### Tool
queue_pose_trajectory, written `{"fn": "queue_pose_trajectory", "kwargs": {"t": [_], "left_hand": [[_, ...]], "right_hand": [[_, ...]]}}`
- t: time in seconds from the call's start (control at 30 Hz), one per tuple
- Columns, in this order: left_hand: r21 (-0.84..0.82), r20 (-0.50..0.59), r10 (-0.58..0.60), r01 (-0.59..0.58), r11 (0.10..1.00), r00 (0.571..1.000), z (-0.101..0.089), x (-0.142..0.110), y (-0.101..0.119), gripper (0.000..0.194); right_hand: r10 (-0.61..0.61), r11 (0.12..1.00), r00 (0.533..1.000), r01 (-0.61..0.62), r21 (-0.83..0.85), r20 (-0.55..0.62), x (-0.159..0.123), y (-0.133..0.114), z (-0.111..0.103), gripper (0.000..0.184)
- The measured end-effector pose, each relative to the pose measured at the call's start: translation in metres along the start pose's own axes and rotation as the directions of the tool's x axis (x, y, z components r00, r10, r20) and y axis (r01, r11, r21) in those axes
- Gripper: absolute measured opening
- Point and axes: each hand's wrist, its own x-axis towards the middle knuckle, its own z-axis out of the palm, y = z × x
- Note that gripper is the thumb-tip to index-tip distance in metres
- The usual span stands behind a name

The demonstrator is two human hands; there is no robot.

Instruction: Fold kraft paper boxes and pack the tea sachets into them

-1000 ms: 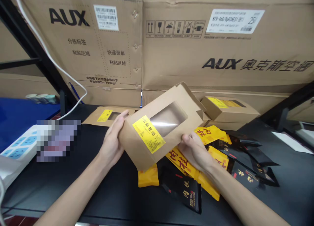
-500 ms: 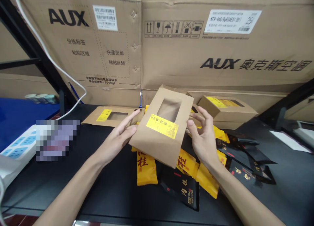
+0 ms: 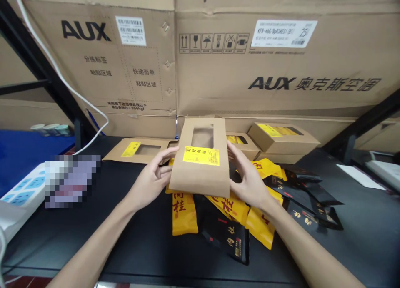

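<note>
Between my two hands is a brown paper box [image 3: 200,177] with a clear window and a yellow label, its top flaps open at the far end. My left hand [image 3: 153,177] grips its left side, and my right hand [image 3: 248,177] grips its right side, with the fingertips partly hidden behind it. Below the box lie yellow tea packets [image 3: 184,215] and a black tea packet [image 3: 229,234]. Close to my right hand are more yellow packets [image 3: 261,227] and several black packets [image 3: 308,217].
Flattened brown boxes [image 3: 115,151] lie at the back left, and filled window boxes [image 3: 281,142] stand at the back right. Large cardboard panels [image 3: 212,92] form the back wall. On the left are a white power strip [image 3: 18,204] and a white cable [image 3: 75,92]. A white card [image 3: 361,176] lies right.
The box has turned from a tilt to nearly straight and shifted slightly left. My right hand has moved in from beside it to grip its right side, and my left fingers have closed on it.
</note>
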Motion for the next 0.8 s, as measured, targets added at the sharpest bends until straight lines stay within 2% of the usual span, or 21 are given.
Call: {"fn": "queue_pose_trajectory", "kwargs": {"t": [0.1, 0.27, 0.37, 0.5, 0.6, 0.7, 0.8], "left_hand": [[0.009, -0.031, 0.015, -0.015, 1.000, 0.999, 0.003, -0.001, -0.007, 0.049], [0.091, -0.036, 0.029, -0.026, 0.996, 0.999, 0.006, -0.004, -0.017, 0.040], [0.150, -0.052, 0.097, -0.088, 0.985, 0.994, 0.008, -0.005, -0.018, 0.035], [0.245, -0.044, 0.217, -0.200, 0.949, 0.975, 0.008, -0.005, -0.016, 0.038], [0.389, -0.013, 0.282, -0.255, 0.885, 0.959, 0.006, -0.006, -0.012, 0.047], [0.511, -0.001, 0.313, -0.268, 0.817, 0.950, 0.006, -0.008, -0.006, 0.045], [0.525, 0.026, 0.309, -0.276, 0.805, 0.951, 0.006, -0.008, -0.004, 0.044]], "right_hand": [[-0.078, 0.989, 0.992, 0.065, -0.130, -0.097, -0.001, -0.002, 0.004, 0.072], [-0.174, 0.965, 0.969, 0.132, -0.227, -0.178, -0.004, -0.004, 0.005, 0.074], [-0.272, 0.933, 0.940, 0.206, -0.293, -0.206, -0.004, -0.009, 0.005, 0.068], [-0.379, 0.885, 0.909, 0.301, -0.355, -0.172, -0.004, -0.013, 0.003, 0.061], [-0.380, 0.891, 0.917, 0.326, -0.317, -0.125, -0.005, -0.012, 0.003, 0.062], [-0.377, 0.897, 0.919, 0.332, -0.290, -0.115, -0.006, -0.009, 0.003, 0.064], [-0.388, 0.896, 0.918, 0.354, -0.267, -0.086, -0.005, -0.007, 0.005, 0.061]]}}
